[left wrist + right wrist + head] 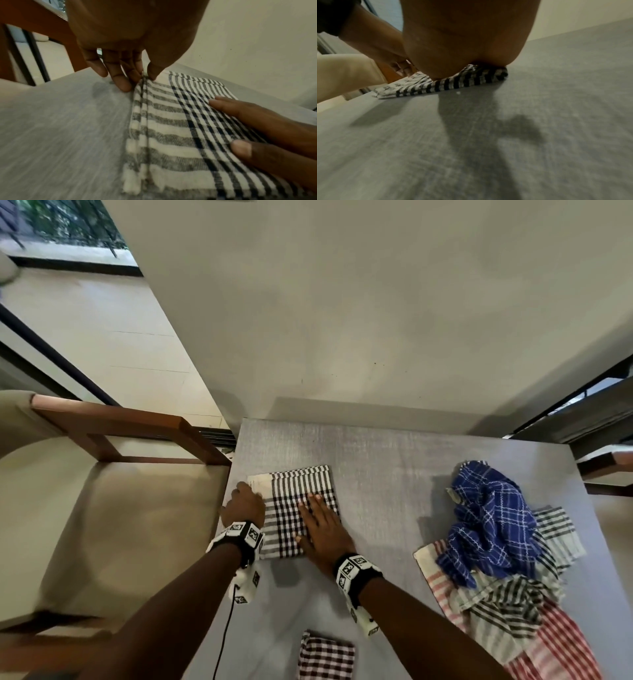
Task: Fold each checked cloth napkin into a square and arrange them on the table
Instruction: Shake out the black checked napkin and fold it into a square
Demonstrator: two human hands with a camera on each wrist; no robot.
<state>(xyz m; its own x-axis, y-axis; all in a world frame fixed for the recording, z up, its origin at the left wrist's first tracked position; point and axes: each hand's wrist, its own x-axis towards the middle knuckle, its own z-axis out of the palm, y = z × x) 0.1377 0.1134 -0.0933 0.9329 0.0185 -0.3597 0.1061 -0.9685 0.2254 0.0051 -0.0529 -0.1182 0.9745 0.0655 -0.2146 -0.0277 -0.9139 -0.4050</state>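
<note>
A black-and-white checked napkin (pixel 301 498) lies partly folded near the left edge of the grey table (pixel 394 467). My left hand (pixel 244 503) pinches the napkin's left edge (pixel 143 81) between thumb and fingers. Flat on the napkin's checked middle lies my right hand (pixel 322 529), fingers straight and pressing down (pixel 240 108). In the right wrist view the palm (pixel 462 47) covers most of the napkin (pixel 453 82). A small folded dark-red checked napkin (pixel 325 655) sits at the near edge.
A heap of unfolded cloths lies at the right: a blue checked one (pixel 489 518) on top of grey-striped (pixel 507 614) and red-striped (pixel 555 648) ones. A wooden chair with a beige seat (pixel 120 508) stands left of the table. A wall (pixel 376 302) rises behind.
</note>
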